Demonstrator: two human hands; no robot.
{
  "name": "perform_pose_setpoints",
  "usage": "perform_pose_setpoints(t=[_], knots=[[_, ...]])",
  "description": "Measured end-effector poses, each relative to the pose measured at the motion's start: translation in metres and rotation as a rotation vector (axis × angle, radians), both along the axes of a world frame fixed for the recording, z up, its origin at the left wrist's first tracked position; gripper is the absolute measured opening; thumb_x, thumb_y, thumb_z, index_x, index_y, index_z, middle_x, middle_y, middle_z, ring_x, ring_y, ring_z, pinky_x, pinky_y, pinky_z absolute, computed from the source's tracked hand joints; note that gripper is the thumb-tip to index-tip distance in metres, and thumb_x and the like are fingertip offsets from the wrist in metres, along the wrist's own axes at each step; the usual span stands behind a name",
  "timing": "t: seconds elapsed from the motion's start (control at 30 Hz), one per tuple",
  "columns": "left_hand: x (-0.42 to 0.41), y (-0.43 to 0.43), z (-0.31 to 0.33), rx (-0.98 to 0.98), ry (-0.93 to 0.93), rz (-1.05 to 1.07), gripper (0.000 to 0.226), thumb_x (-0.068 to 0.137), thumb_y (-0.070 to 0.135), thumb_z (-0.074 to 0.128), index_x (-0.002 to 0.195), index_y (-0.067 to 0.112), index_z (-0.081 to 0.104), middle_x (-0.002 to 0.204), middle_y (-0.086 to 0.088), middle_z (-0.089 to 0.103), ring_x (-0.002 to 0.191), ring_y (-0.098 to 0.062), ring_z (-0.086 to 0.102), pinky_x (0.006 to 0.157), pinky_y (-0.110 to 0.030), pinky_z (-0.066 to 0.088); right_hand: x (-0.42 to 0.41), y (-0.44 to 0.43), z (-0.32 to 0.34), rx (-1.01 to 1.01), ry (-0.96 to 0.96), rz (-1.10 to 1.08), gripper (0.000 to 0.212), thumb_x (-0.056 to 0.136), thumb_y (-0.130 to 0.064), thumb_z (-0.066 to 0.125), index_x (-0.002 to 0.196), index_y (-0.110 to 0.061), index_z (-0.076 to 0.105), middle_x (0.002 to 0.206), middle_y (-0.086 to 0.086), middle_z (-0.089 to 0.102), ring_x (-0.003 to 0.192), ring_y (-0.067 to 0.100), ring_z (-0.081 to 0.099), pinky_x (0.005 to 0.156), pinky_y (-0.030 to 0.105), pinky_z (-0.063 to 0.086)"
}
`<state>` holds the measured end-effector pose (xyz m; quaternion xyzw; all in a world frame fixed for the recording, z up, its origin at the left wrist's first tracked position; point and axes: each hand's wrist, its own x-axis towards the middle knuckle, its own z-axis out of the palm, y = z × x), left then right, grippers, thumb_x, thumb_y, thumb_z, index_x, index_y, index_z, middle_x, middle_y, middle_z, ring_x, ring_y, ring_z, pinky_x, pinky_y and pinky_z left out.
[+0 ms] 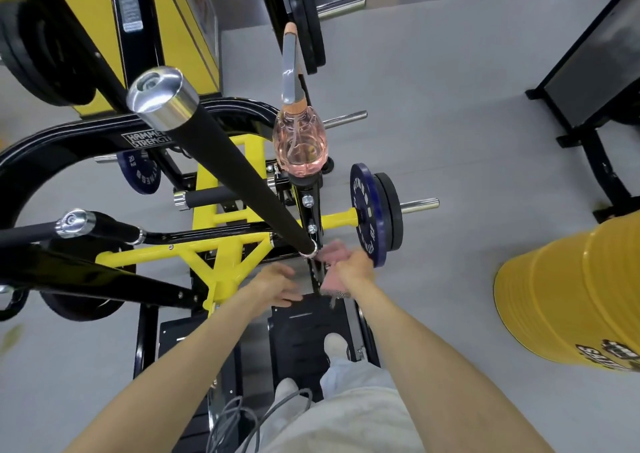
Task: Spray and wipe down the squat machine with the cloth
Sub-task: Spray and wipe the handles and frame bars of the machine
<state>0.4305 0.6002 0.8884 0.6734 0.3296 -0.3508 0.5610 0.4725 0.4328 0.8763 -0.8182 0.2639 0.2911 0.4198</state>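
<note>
The squat machine [225, 265] has a yellow and black frame and fills the left and middle of the view. My right hand [356, 265] grips a pink cloth [334, 281] and holds it against a black upright bar of the machine, just below the long black handle [242, 182]. My left hand [277, 284] hovers to the left of that bar with relaxed fingers and holds nothing. A clear spray bottle [299, 144] of pink liquid with a grey trigger stands on top of the machine's upright post.
Blue and black weight plates [377, 217] sit on a peg right of my right hand. A yellow barrel [571, 303] stands at the right. My feet stand on the black footplate [304, 321]. A black bench frame [595, 82] is at the far right on grey floor.
</note>
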Motion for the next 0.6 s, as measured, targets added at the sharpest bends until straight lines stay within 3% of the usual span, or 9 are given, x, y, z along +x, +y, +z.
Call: perform_pose_setpoints(t=[0.07,0.17,0.27,0.4,0.5,0.6], knots=[[0.003,0.009,-0.002,0.098,0.001,0.060,0.022,0.094,0.000,0.049,0.114,0.010,0.051,0.104,-0.012,0.065,0.077,-0.023,0.069,0.076,-0.036,0.053,0.006,-0.007,0.009,-0.091,-0.115,-0.014,0.031,0.092,-0.013,0.054,0.122,-0.006,0.048,0.118,0.010,0.060,0.109,0.030,0.058,0.076,0.030,0.040],[0.008,0.015,-0.003,0.114,-0.006,0.180,0.019,0.095,-0.002,0.042,0.108,0.008,0.054,0.095,-0.014,0.066,0.068,-0.025,0.069,0.082,-0.041,0.053,0.018,0.006,0.015,0.091,-0.171,0.043,0.041,0.088,-0.009,0.060,0.127,-0.018,0.051,0.118,0.001,0.060,0.110,0.025,0.058,0.080,0.027,0.040],[0.008,0.010,-0.002,0.112,-0.016,0.178,0.021,0.097,-0.001,0.040,0.109,0.008,0.054,0.098,-0.016,0.069,0.076,-0.028,0.070,0.083,-0.042,0.053,0.013,0.033,0.004,0.101,-0.160,0.274,0.043,0.072,-0.009,0.072,0.110,-0.025,0.062,0.105,-0.002,0.066,0.099,0.021,0.063,0.073,0.025,0.045],[0.010,-0.003,-0.003,0.127,-0.001,0.137,0.021,0.097,0.003,0.043,0.111,0.008,0.057,0.103,-0.016,0.069,0.073,-0.022,0.068,0.063,-0.031,0.052,0.000,0.028,0.011,0.070,-0.226,0.286,0.011,0.087,-0.011,0.060,0.095,-0.004,0.065,0.076,0.005,0.059,0.075,0.023,0.056,0.050,0.023,0.035],[0.015,-0.015,-0.009,0.121,0.048,0.131,0.018,0.097,0.005,0.040,0.102,0.012,0.056,0.097,-0.015,0.066,0.063,-0.019,0.063,0.054,-0.026,0.048,-0.007,0.019,0.007,0.050,-0.239,0.289,0.021,0.091,-0.008,0.053,0.072,-0.004,0.061,0.063,0.005,0.048,0.060,0.020,0.050,0.038,0.021,0.025],[0.022,-0.021,-0.006,0.120,0.037,0.167,0.020,0.098,0.002,0.037,0.092,0.011,0.054,0.079,-0.010,0.059,0.062,-0.018,0.052,0.045,-0.021,0.043,0.000,0.016,0.004,0.068,-0.134,0.317,0.027,0.090,-0.011,0.053,0.065,-0.001,0.057,0.060,0.006,0.048,0.057,0.022,0.049,0.047,0.024,0.034]])
